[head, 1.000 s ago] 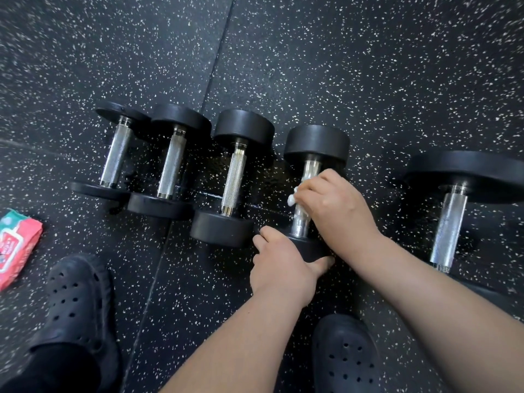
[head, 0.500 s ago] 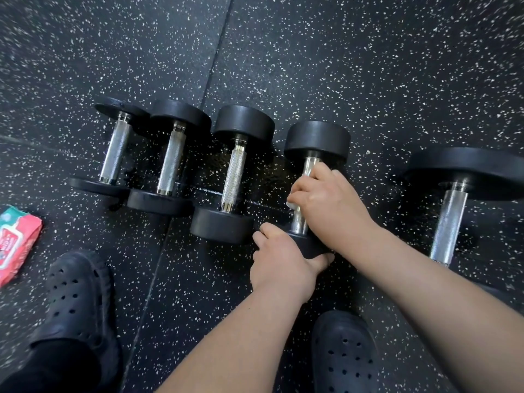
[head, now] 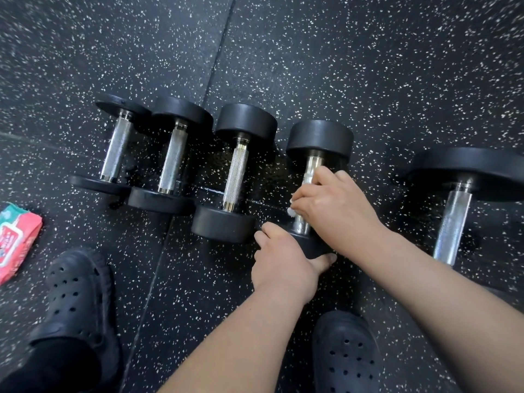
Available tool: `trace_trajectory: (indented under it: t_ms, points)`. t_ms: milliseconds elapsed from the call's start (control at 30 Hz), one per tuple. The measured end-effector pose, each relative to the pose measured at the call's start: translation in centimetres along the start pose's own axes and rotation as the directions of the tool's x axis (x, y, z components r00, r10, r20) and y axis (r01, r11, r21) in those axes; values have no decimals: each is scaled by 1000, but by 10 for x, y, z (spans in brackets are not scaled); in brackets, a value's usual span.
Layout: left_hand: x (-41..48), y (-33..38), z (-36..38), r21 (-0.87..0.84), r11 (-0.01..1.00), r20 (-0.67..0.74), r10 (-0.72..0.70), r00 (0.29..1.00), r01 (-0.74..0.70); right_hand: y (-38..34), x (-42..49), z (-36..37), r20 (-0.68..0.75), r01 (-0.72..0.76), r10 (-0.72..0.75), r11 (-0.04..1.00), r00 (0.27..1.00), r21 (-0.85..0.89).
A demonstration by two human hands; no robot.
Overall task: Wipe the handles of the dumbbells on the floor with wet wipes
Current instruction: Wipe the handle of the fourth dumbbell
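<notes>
Curling the right grip [head: 334, 205] tightly round the metal handle [head: 312, 165] of the fourth dumbbell [head: 320, 137], pinning a white wipe [head: 292, 211] against it. Clasping that dumbbell's near weight with the left grip [head: 280, 262], closed round its edge. Lying on the speckled floor [head: 368, 66] between three smaller dumbbells [head: 235, 171] and a larger one [head: 453, 217]. Showing a pink wipes pack [head: 17, 239] far left.

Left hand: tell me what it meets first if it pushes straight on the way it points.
The left hand grips the near head of the fourth dumbbell, so that head comes first; beyond it, probably the right hand holding the wipe on the handle.
</notes>
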State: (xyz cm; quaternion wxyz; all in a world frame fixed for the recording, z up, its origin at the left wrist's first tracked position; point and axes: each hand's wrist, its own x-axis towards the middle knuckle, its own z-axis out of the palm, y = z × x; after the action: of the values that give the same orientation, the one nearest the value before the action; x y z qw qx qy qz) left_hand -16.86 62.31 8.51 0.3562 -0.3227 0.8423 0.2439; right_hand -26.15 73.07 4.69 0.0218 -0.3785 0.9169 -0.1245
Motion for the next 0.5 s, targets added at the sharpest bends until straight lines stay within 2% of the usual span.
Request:
trace_trajectory:
  t_ms: [133,233,300,400,500]
  points:
    - [1,-1,1,13,1000,0,-1,1000,1,4,0,3,-64,-9,7,1000,998,-29]
    - [2,-2,0,9,1000,8,10,1000,-10,1,-11,3,-153,-46,54,997,987,57]
    - [1,-2,0,4,1000,-2,19,1000,-19,-3,-22,2,-175,-82,106,987,979,137]
    - [1,-2,0,11,1000,-15,21,1000,-21,-9,-30,3,-136,-181,222,947,966,264]
    - [1,-3,0,15,999,-5,30,1000,-29,-11,-34,1,-132,-296,363,883,922,364]
